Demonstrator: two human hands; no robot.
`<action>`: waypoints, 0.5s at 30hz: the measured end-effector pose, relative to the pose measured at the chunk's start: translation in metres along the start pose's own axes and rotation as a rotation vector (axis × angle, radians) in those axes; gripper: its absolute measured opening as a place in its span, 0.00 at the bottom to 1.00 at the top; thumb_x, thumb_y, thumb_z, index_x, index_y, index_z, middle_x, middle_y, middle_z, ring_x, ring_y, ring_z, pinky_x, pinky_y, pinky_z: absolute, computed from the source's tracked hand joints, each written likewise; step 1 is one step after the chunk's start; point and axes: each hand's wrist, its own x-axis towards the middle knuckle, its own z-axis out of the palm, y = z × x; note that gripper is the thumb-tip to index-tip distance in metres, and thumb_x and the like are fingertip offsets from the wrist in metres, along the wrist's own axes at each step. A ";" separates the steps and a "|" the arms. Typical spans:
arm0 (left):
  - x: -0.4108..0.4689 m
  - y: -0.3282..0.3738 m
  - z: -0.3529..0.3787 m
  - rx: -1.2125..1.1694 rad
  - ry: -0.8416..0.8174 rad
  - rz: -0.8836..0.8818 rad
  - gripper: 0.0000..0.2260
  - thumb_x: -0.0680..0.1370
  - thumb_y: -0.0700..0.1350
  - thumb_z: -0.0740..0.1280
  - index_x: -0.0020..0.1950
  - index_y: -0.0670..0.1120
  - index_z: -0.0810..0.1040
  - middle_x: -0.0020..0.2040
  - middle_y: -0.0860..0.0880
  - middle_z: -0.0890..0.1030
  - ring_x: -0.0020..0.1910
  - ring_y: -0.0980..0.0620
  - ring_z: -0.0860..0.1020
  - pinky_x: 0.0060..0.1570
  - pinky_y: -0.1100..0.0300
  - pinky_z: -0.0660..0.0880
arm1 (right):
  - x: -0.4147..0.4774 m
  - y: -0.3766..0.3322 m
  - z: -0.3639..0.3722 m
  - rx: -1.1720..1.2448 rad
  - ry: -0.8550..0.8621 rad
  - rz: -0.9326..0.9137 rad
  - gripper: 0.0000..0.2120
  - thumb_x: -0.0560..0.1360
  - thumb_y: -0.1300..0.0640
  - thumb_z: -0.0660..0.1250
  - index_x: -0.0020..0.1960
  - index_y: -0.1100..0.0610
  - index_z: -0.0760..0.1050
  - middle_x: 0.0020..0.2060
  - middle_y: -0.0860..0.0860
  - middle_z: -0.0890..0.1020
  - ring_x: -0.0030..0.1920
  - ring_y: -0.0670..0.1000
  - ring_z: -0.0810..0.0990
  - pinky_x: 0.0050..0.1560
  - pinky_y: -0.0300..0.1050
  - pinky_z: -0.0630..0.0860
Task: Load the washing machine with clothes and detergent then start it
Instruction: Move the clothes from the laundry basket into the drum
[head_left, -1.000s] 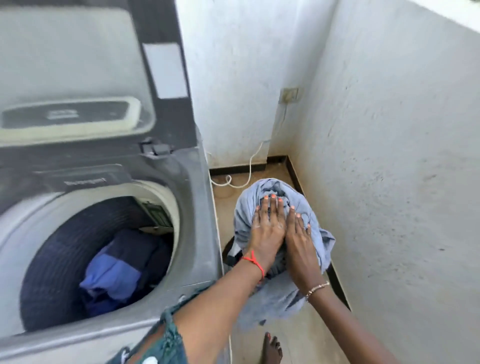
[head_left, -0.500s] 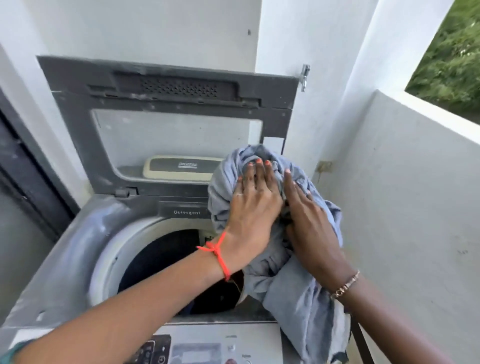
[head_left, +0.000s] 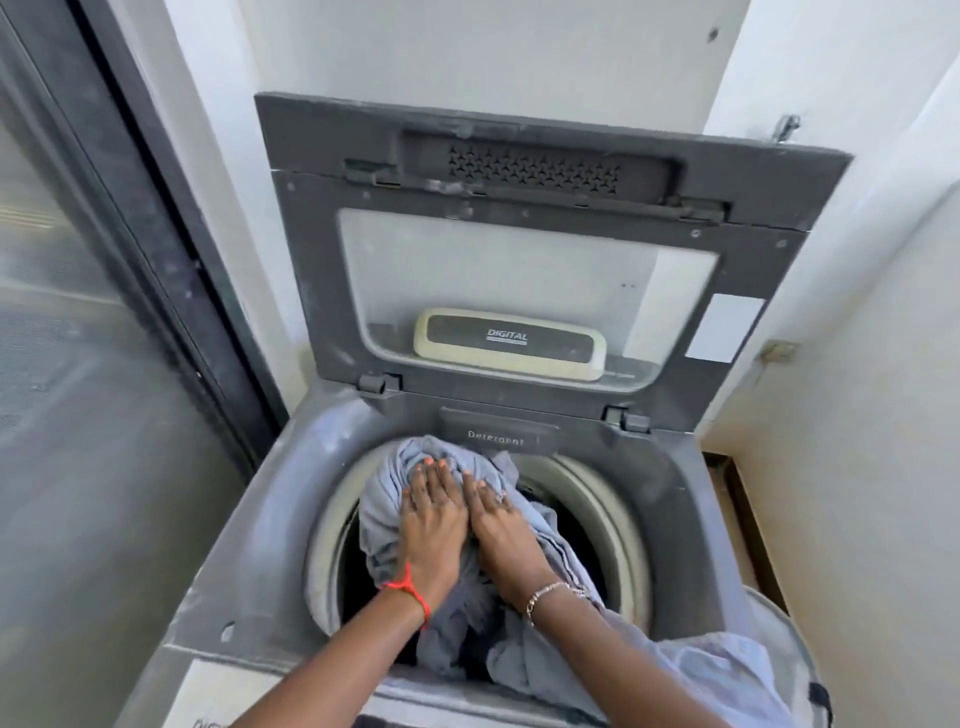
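Note:
A grey top-loading washing machine (head_left: 249, 525) stands open, its lid (head_left: 524, 260) upright against the wall. A bundle of pale blue-grey cloth (head_left: 387, 509) sits in the mouth of the drum (head_left: 608, 519). My left hand (head_left: 431, 525) and my right hand (head_left: 506, 530) press side by side on top of it, fingers spread and gripping the cloth. One end of the cloth (head_left: 717, 675) trails over the machine's front right edge. A closed drawer marked Detergent (head_left: 496, 436) lies just behind the drum.
A dark-framed glass door (head_left: 104, 364) runs along the left. White walls close in behind and on the right, with a narrow strip of floor (head_left: 737, 509) beside the machine. Part of a round basket rim (head_left: 779, 618) shows at the lower right.
Both hands carried the cloth bundle from the floor-side basket on the right, up over the machine's rim, and down into the drum opening.

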 end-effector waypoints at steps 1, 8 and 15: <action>0.004 -0.001 0.014 0.001 -0.063 -0.010 0.23 0.71 0.39 0.51 0.56 0.34 0.80 0.52 0.35 0.82 0.52 0.41 0.81 0.47 0.53 0.80 | 0.010 0.005 0.015 0.036 -0.066 0.041 0.30 0.69 0.61 0.44 0.69 0.72 0.60 0.61 0.66 0.75 0.63 0.63 0.74 0.63 0.57 0.71; 0.035 -0.013 0.108 -0.060 -0.256 -0.062 0.22 0.68 0.39 0.52 0.51 0.35 0.82 0.49 0.34 0.83 0.48 0.39 0.82 0.44 0.50 0.80 | 0.057 0.036 0.085 0.017 -0.204 0.014 0.37 0.67 0.53 0.30 0.74 0.66 0.47 0.73 0.64 0.58 0.74 0.61 0.54 0.74 0.56 0.46; 0.039 -0.017 0.141 -0.093 -0.327 -0.012 0.22 0.66 0.36 0.52 0.49 0.38 0.84 0.47 0.40 0.84 0.44 0.44 0.84 0.37 0.44 0.79 | 0.081 0.064 0.123 -0.055 -0.232 0.180 0.29 0.79 0.66 0.50 0.75 0.59 0.42 0.75 0.55 0.54 0.75 0.51 0.53 0.74 0.53 0.45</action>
